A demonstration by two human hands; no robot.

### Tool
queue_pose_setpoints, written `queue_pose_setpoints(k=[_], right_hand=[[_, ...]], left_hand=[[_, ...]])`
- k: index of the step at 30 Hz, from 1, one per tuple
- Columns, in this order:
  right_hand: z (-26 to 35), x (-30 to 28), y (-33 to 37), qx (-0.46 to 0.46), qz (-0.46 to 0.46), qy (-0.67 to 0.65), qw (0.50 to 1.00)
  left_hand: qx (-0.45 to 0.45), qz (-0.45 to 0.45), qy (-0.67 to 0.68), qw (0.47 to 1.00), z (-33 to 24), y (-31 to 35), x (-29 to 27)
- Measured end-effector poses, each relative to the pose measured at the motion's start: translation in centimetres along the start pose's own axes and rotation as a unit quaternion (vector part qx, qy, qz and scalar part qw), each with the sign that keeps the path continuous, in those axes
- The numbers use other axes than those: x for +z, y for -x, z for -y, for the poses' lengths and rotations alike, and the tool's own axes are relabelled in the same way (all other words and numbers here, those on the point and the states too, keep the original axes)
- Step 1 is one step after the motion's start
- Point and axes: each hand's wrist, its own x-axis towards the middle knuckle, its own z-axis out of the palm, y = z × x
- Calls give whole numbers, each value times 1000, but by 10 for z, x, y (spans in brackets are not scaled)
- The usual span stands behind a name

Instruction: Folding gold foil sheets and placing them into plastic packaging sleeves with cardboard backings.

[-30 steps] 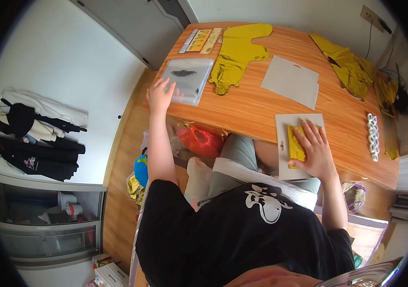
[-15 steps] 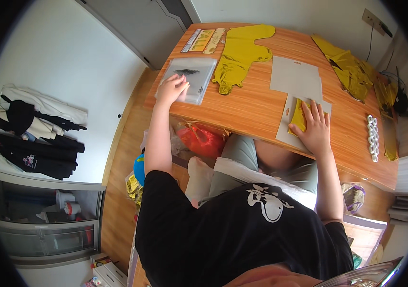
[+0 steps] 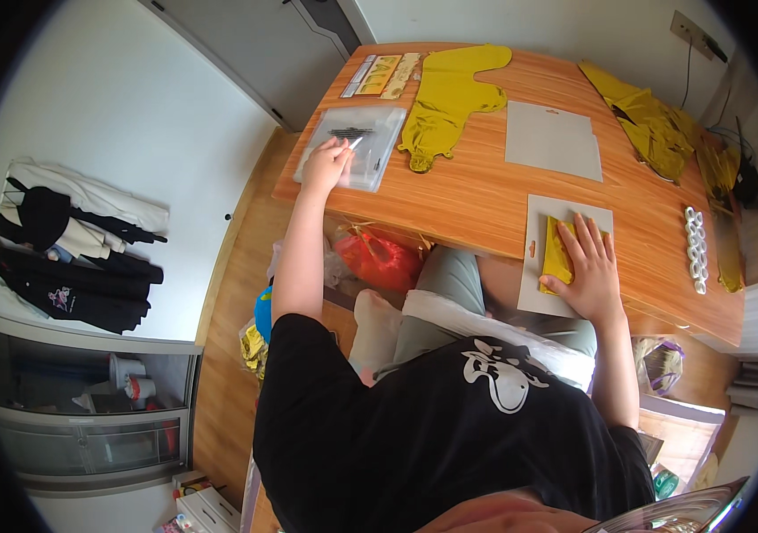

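Wooden table (image 3: 485,191) is spanning the far half of the scene. Compared with the earlier frame, the left hand (image 3: 327,165) is now reaching further onto the clear plastic bag (image 3: 354,147) at the far left, fingertips pinching a small pale item; what it is cannot be determined. The right hand (image 3: 587,266) is pressing flat, fingers spread, on the folded yellow piece (image 3: 558,253) atop the near grey card (image 3: 539,266). A second grey card (image 3: 553,140) is lying beyond. Yellow foil shapes (image 3: 445,98) are flanking it. A red bag (image 3: 380,258) is sitting under the table edge.
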Motion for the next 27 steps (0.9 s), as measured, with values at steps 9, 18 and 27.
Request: queue_pose_setpoints(k=[9, 18, 27], right_hand=[[-2, 0, 1, 3, 2, 2, 1000], [-8, 1, -1, 20, -5, 10, 1000], [-13, 10, -16, 66, -30, 23, 997]], left_hand=[[56, -196, 33, 979, -62, 3, -83], [162, -233, 2, 959, -186, 12, -152], [257, 18, 147, 955, -273, 88, -9]])
